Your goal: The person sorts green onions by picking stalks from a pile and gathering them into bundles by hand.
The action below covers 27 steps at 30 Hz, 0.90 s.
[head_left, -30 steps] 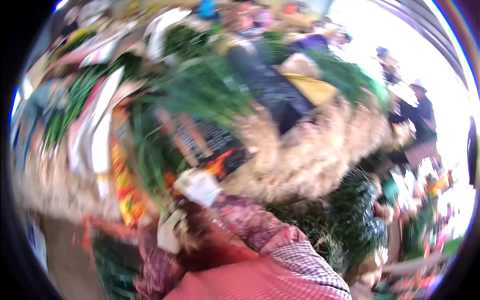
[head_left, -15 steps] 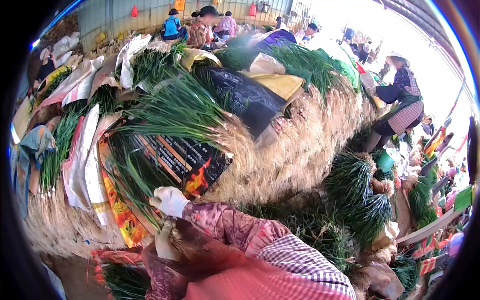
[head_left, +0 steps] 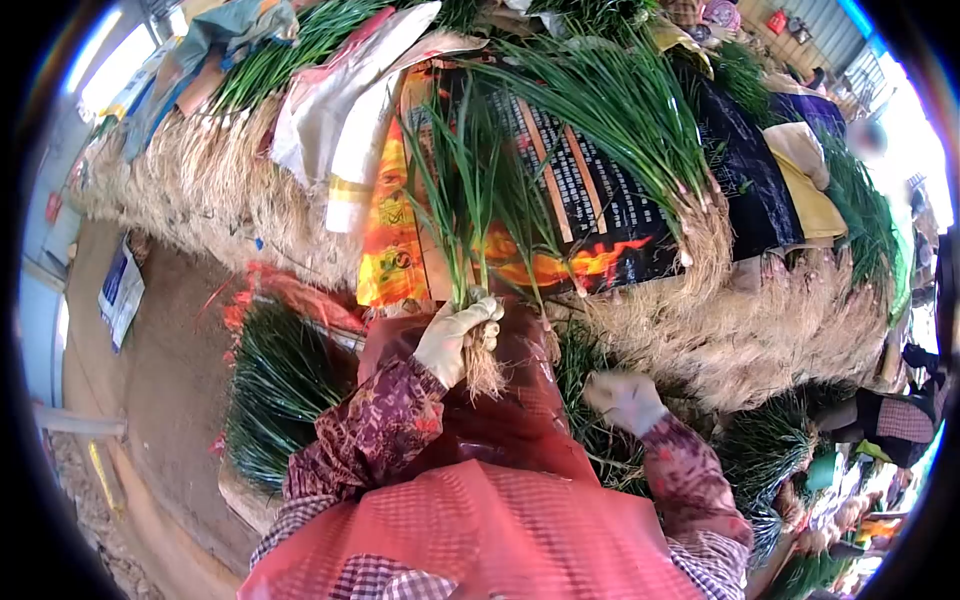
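Note:
My left hand (head_left: 450, 338), in a pale glove, is closed around the lower stalks of a small bunch of green onions (head_left: 472, 215). Their leaves point away from me and the roots hang below the fist, over the red apron (head_left: 515, 395). My right hand (head_left: 628, 402), also gloved, is off to the right above a heap of loose green leaves (head_left: 610, 455). Motion smears its fingers, so I cannot make out anything in them. A larger pile of green onions (head_left: 630, 125) lies on the black and orange printed sack (head_left: 600, 200) in front.
A long stack of rooted green onions (head_left: 690, 340) runs across the front, partly covered by white sacks (head_left: 350, 120). Dark green bundles (head_left: 285, 390) stand at my left, and others (head_left: 765, 450) at my right. Beyond those, a person (head_left: 890, 415) is partly visible.
My view has swung left and down. The two hands, close together before, are now apart: the left keeps the bunch upright while the right has moved out to the right.

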### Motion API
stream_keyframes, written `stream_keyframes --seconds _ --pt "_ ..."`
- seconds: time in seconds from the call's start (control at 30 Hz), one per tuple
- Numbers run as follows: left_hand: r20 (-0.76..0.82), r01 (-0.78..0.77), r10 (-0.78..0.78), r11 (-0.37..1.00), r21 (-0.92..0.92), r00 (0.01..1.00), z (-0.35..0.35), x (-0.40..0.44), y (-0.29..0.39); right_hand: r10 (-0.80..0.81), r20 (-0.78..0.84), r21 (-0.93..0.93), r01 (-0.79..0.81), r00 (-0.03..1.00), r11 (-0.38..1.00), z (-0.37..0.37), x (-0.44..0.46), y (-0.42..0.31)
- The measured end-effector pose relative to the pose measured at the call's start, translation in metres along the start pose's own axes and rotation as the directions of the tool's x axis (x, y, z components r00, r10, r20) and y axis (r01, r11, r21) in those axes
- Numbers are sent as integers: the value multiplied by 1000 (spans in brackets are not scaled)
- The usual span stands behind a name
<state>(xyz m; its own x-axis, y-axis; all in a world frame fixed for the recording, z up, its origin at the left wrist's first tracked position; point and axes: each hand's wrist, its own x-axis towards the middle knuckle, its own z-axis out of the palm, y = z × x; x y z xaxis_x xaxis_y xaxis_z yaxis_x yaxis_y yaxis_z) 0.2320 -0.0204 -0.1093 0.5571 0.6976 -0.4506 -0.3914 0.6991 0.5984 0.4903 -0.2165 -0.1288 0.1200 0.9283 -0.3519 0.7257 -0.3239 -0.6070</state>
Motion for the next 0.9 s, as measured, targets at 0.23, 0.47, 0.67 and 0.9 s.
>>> stream_keyframes --seconds 0.23,0.47,0.67,0.9 --pt "84 -36 27 993 111 996 16 -25 16 -300 -416 -269 199 858 942 8 150 -100" --pt "68 -178 167 961 212 984 12 -11 -23 -552 -532 -91 605 642 791 17 132 -138" --pt "118 -69 68 998 2 991 -6 -15 -18 -106 -255 615 246 961 749 -41 115 -105" --pt "147 67 -44 986 -155 988 -21 -16 -13 -83 371 -406 241 925 881 -18 38 -14"
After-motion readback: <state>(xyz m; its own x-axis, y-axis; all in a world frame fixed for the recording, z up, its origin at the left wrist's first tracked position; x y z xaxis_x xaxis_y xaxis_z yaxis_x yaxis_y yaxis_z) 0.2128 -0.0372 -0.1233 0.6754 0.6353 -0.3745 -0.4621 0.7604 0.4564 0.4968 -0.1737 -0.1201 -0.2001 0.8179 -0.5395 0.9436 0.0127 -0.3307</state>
